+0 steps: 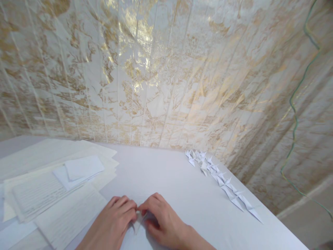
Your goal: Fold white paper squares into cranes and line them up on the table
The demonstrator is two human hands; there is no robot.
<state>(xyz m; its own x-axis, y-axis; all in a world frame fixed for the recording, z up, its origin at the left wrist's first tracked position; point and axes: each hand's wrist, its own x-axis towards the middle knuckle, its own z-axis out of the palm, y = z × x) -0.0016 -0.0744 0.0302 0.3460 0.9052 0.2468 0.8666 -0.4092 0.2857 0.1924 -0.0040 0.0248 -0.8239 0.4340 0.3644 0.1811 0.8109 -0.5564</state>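
Hands, L (114,218) + R (162,217), both pinching small part-folded paper piece (140,222) at tabletop (161,173) near edge; finished folded pieces (221,180) row along right edge, unfolded paper sheets (52,187) stack left.

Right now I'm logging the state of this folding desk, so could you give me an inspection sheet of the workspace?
Surface: white table, set against the wall.
Things in hand: small folded white paper piece, pinched between both hands on the table.
Clutter: loose stack of paper sheets on the left, some with lines of writing, with smaller white slips on top; row of folded paper pieces lying along the table's right edge.
Hands: left hand and right hand, fingertips meeting on the paper piece.
Cables: green cable hanging down the wall on the right.
Surroundings: white and gold marbled wall; bare floor at the lower right.
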